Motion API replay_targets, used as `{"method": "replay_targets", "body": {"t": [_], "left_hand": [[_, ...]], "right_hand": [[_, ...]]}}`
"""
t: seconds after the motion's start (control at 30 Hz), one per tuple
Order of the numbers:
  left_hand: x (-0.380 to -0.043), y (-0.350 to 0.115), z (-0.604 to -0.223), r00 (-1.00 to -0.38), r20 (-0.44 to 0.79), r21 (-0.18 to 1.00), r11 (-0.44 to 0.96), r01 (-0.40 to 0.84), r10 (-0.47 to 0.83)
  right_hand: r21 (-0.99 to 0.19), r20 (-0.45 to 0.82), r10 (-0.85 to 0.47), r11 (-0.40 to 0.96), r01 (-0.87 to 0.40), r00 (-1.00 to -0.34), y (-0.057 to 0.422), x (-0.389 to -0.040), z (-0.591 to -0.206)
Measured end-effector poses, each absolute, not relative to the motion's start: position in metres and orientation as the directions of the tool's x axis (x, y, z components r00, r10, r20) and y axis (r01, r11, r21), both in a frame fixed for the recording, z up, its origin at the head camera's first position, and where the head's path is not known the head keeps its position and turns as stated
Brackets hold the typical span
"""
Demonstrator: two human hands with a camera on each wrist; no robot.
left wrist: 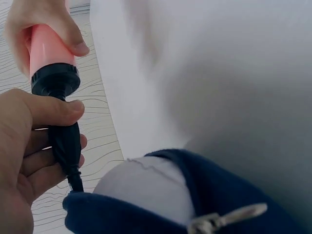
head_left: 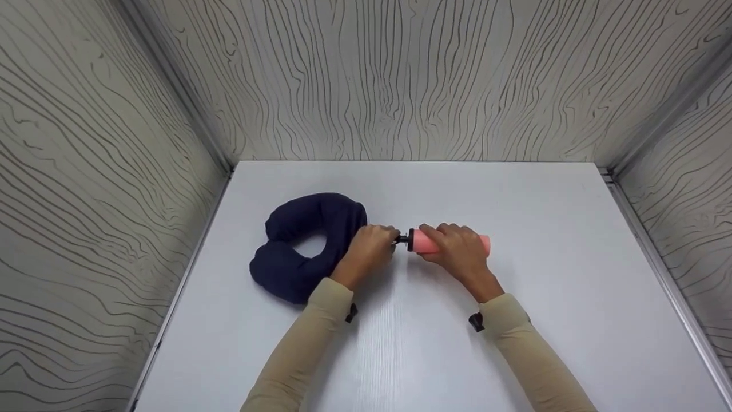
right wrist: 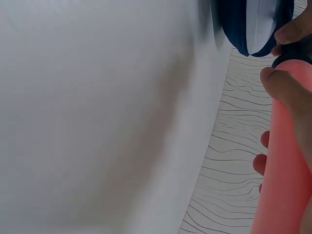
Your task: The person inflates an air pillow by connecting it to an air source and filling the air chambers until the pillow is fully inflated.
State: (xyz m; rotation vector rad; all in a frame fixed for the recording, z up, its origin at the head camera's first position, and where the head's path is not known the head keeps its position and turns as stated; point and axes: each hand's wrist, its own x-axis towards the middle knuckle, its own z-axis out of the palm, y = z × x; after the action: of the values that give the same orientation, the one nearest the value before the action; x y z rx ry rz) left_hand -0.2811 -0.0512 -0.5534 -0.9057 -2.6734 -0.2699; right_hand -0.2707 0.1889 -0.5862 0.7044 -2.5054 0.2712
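A pink hand pump (head_left: 424, 242) with a black collar lies across between the two hands, above the white table. My right hand (head_left: 459, 252) wraps round its pink barrel, thumb near the collar. My left hand (head_left: 369, 252) grips the black grip piece (left wrist: 66, 146) below the collar, with thumb on one side and fingers curled behind. From that piece a thin black end reaches the navy U-shaped neck pillow (head_left: 337, 229), beside the left hand. In the left wrist view, the pillow's cover is unzipped, showing a whitish inner part (left wrist: 146, 185) and a metal zipper pull (left wrist: 239, 213).
The white table (head_left: 549, 343) is bounded by wood-grain patterned panels (head_left: 372, 80) at the back and both sides. Grey metal rails (head_left: 663, 269) run along its side edges. The pillow lies left of centre.
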Motion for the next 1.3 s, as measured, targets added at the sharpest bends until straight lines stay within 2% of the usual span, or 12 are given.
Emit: {"method": "replay_targets", "body": {"t": [0.23, 0.47, 0.63, 1.07, 1.3], "left_hand": [[-0.284, -0.057, -0.554, -0.740, 0.369, 0.078, 0.774, 0.628, 0.563], [-0.286, -0.060, -0.554, -0.763, 0.344, 0.127, 0.778, 0.615, 0.547], [-0.285, -0.062, -0.553, -0.771, 0.348, 0.116, 0.791, 0.600, 0.534], [-0.280, -0.047, -0.555, -0.764, 0.349, 0.056, 0.801, 0.596, 0.543], [-0.283, -0.048, -0.556, -0.768, 0.337, 0.077, 0.797, 0.599, 0.545]], "right_hand": [[-0.050, 0.547, -0.425, 0.843, -0.535, -0.721, 0.212, -0.266, -0.586], [-0.066, 0.560, -0.403, 0.849, -0.524, -0.723, 0.238, -0.264, -0.587], [-0.069, 0.575, -0.381, 0.859, -0.507, -0.724, 0.247, -0.262, -0.587], [-0.060, 0.554, -0.393, 0.861, -0.506, -0.734, 0.195, -0.267, -0.590], [-0.058, 0.531, -0.414, 0.852, -0.520, -0.739, 0.184, -0.271, -0.590]]}}
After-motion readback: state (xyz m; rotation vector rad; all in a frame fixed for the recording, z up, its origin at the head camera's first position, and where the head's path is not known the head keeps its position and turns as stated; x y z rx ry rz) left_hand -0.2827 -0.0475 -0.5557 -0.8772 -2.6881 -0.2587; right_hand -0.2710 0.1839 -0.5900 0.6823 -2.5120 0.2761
